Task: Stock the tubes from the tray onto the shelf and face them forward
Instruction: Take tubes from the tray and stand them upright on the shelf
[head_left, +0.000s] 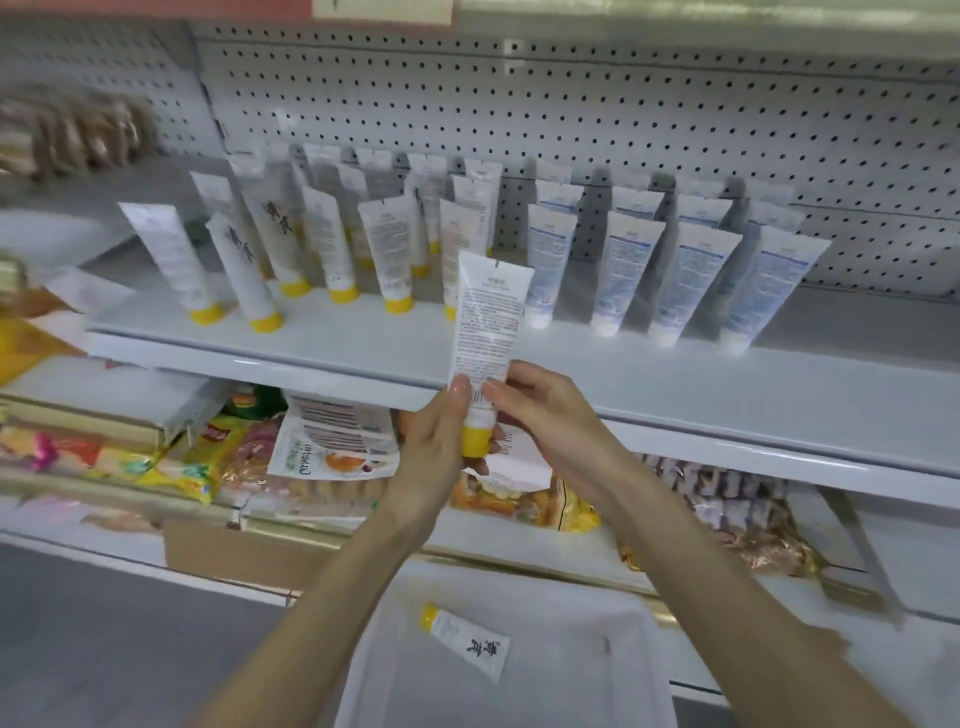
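Observation:
I hold a white tube with a yellow cap (485, 332) upright, cap down, in front of the white shelf (649, 384). Its small-print back side faces me. My left hand (434, 441) grips the cap end from the left, and my right hand (545, 415) pinches the lower tube from the right. On the shelf stand several yellow-capped tubes (387, 254) at the left and several white tubes with blue print (621, 273) at the right. One more yellow-capped tube (465, 639) lies in the white tray (597, 691) below my arms.
White pegboard (623, 114) backs the shelf. Bagged snacks (332, 447) and packets fill the lower shelf. Brown packaged goods (67, 135) sit at the upper left. A cardboard box (234, 561) stands below the lower shelf's edge.

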